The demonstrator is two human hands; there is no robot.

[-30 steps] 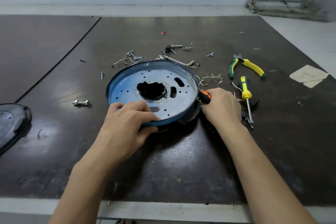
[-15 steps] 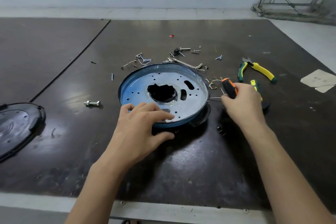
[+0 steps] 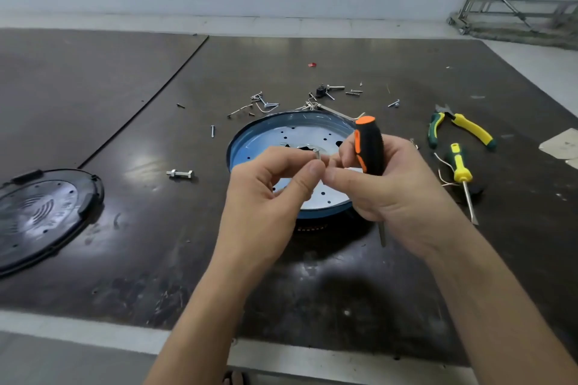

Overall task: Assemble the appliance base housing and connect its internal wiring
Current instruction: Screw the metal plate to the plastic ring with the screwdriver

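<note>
Nearest you, both hands are raised just above the base housing [image 3: 248,147], which sits on the dark surface [image 3: 312,284] with its perforated metal plate upward. Your left hand [image 3: 266,187] pinches a screw [image 3: 316,154] between thumb and forefinger, its other fingers loosely curled. Your right hand [image 3: 387,194] wraps its lower fingers round the orange-and-black screwdriver [image 3: 369,144], shaft pointing down, while its thumb and forefinger meet the screw, probably to seat it for driving. A yellow screwdriver [image 3: 459,166] and pliers [image 3: 466,126] lie within reach on the right; a bolt [image 3: 179,173] and a black cover [image 3: 40,212] lie to the left. Loose fasteners [image 3: 261,103] scatter beyond the housing; farther back are pale floor, a wall and a metal frame [image 3: 500,3]
</note>
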